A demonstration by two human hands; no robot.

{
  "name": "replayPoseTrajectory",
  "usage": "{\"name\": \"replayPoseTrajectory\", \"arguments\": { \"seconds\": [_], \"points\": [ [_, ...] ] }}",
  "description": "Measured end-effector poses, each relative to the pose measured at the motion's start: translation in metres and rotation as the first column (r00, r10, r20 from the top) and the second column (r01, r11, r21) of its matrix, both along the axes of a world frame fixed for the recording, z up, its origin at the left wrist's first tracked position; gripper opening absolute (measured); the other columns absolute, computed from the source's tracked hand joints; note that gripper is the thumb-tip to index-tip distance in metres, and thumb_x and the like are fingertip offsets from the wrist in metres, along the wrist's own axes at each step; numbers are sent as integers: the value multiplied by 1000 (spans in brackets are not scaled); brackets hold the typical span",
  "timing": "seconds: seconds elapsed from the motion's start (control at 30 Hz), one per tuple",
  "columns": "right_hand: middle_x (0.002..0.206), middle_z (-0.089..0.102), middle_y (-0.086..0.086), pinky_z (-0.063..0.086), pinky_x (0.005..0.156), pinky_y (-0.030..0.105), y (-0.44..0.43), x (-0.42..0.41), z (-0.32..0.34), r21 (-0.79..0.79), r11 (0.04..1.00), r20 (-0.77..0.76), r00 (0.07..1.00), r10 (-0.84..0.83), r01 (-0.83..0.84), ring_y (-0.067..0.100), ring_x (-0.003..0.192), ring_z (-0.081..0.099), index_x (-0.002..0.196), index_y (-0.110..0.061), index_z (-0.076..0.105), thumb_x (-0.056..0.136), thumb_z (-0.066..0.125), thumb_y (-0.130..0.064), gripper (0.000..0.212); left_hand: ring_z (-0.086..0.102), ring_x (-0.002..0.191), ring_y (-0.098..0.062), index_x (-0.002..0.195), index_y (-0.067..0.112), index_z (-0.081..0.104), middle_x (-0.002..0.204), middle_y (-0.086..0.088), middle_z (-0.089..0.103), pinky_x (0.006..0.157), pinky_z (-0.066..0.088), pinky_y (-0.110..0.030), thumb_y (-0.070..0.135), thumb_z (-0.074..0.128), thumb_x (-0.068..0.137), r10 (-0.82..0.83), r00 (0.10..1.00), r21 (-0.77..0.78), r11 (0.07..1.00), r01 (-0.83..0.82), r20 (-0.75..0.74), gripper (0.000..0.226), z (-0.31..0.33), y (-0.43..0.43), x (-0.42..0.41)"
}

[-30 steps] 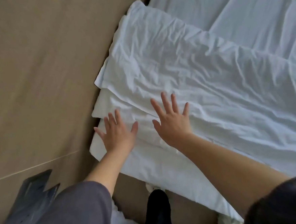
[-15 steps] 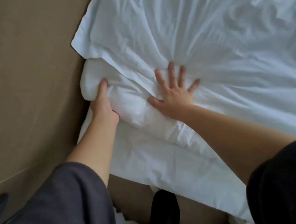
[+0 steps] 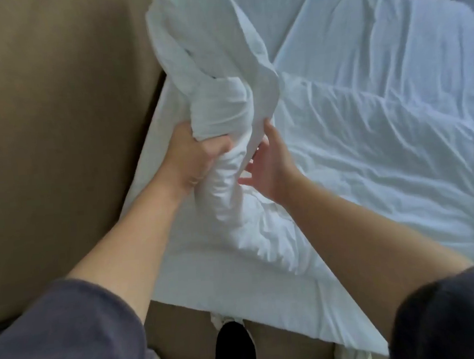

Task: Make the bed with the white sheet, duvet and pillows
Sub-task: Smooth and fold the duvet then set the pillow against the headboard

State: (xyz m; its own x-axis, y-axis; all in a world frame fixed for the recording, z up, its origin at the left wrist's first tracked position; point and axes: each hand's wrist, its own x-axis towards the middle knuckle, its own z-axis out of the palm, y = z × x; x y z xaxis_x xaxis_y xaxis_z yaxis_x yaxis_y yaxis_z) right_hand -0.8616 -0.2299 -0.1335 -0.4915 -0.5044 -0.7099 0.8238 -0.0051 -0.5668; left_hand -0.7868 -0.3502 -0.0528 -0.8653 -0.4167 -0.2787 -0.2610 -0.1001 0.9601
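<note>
- left hand: fingers curled tight round a bunched corner of the duvet, holding it raised above the near left corner of the bed.
- right hand: just beside the bunch on its right, palm turned toward it, fingers fairly straight and loosely spread, tips against the hanging fold.
- duvet: white; the lifted corner twists upward near the wall, while the rest lies creased across the bed to the right.
- sheet: white, flat under the duvet, bare along the near and left edges.
- wall: brown, alongside the bed's left edge.
- sleeves: dark, forearms bare.
- foot: dark, below the near edge.
</note>
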Motion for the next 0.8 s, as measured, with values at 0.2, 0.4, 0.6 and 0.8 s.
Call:
{"name": "replayPoseTrajectory", "arguments": {
  "seconds": [0.2,0.4,0.6,0.8],
  "points": [
    [98,67,4,51,73,40,183,9,57,-148,969,-33,978,-204,197,24,91,63,108,-18,61,102,32,-43,39,64,67,-9,76,2,70,73,-10,71,61,52,-30,29,71,61,-531,843,-225,814,535,85,31,42,166,-31],
    [114,70,-5,52,87,37,402,59,22,-7,914,177,901,-397,405,4,101,64,125,-15,57,73,80,-37,61,64,75,-8,69,27,61,79,6,69,67,48,-28,31,63,71,-851,482,-328,403,854,209,5,-2,360,-37],
    [146,49,-1,29,108,58,536,76,-47,355,787,209,778,-593,505,31,137,40,145,-25,41,102,30,-45,48,58,110,-25,105,32,54,104,2,68,116,9,-50,37,50,82,-620,221,-427,-204,881,753,24,-128,453,6],
    [152,41,-2,31,109,57,569,72,-61,381,872,197,894,-402,308,28,139,39,148,-25,36,103,32,-50,52,62,101,-20,116,32,46,92,8,67,112,-6,-56,42,51,79,-529,350,-522,-217,825,773,38,-155,467,26]
  ]
}}
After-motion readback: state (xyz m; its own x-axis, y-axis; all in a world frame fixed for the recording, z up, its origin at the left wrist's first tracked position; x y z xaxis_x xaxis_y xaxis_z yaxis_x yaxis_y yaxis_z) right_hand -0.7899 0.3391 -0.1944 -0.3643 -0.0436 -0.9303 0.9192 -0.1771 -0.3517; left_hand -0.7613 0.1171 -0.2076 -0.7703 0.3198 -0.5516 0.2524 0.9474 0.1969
